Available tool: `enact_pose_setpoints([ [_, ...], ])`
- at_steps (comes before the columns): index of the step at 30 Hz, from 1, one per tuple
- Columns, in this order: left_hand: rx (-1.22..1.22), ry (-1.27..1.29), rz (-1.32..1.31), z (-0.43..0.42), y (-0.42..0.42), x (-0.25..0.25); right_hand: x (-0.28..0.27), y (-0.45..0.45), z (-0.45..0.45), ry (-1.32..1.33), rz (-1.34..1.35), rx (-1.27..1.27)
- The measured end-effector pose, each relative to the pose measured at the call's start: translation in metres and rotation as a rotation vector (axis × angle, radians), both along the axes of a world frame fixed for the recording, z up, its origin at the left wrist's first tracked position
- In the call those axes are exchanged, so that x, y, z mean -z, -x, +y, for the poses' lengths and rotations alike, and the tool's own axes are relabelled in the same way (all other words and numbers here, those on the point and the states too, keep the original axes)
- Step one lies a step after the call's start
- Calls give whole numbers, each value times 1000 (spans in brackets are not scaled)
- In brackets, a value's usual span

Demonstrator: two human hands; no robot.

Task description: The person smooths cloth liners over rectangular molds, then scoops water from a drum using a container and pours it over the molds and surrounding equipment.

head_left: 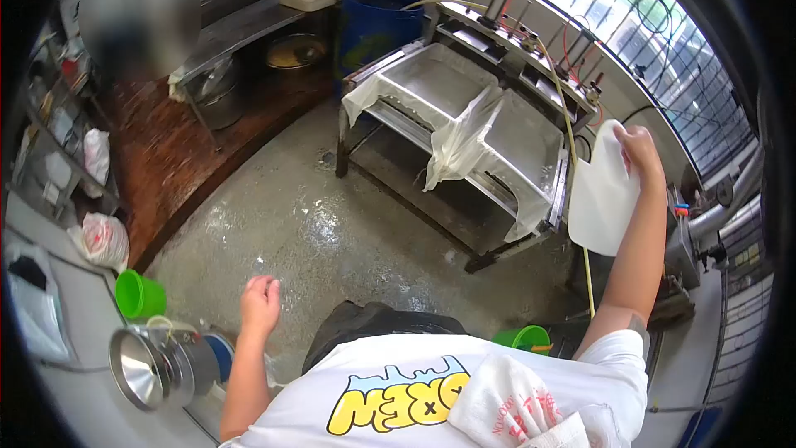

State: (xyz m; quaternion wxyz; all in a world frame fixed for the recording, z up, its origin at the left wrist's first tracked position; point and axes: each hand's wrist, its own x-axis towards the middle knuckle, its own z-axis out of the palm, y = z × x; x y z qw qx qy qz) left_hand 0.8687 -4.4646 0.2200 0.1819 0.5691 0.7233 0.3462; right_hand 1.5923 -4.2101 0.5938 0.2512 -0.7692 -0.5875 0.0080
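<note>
My right hand (638,152) is raised at the right, its fingers closed around the upper edge of a white, smooth plastic piece (604,199). This piece is flat-looking, with rounded lower corners and a notch near the top; its exact kind is unclear. It hangs beside the right end of a metal press frame. My left hand (260,304) is held low at the left above the wet floor, loosely open with nothing in it. On the frame rest two shallow metal trays (435,75), with pale cloth (456,149) draped over their edges.
Pneumatic cylinders (497,2) and hoses stand behind the trays. A blue barrel (377,21) is at the back. Shelving (240,33) stands on a reddish raised floor at the left. Nearby are a green bucket (139,294), a steel machine (162,365) and another green bucket (524,338).
</note>
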Motion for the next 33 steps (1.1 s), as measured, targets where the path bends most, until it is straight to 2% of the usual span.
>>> enact_pose_setpoints([
  [6, 65, -149, 126, 120, 51, -35, 2, 31, 88, 234, -162, 48],
  [10, 81, -117, 105, 160, 54, -26, 12, 55, 120, 339, -64, 162],
  [12, 56, 36, 17, 174, 52, -20, 18, 68, 139, 345, -5, 161],
  [15, 72, 107, -7, 209, 61, 1, 31, 90, 176, 389, -25, 76],
  [17, 97, 86, 48, 246, 70, -2, 35, 119, 206, 405, -85, -46],
  [19, 122, 64, 97, 290, 77, -8, 44, 152, 242, 430, -62, -36],
  [21, 101, 6, 119, 338, 85, -20, 51, 188, 274, 466, -115, -113],
  [23, 114, -43, 115, 382, 86, -39, 58, 220, 311, 640, -194, -100],
  [25, 119, -96, 99, 414, 85, -53, 80, 225, 350, 677, -398, -188],
  [27, 118, -112, 85, 443, 86, -61, 96, 225, 381, 659, -535, -174],
  [29, 133, -89, 47, 468, 88, -60, 94, 234, 405, 711, -511, -115],
  [33, 215, -32, -10, 508, 97, -48, 97, 228, 450, 792, -723, 39],
])
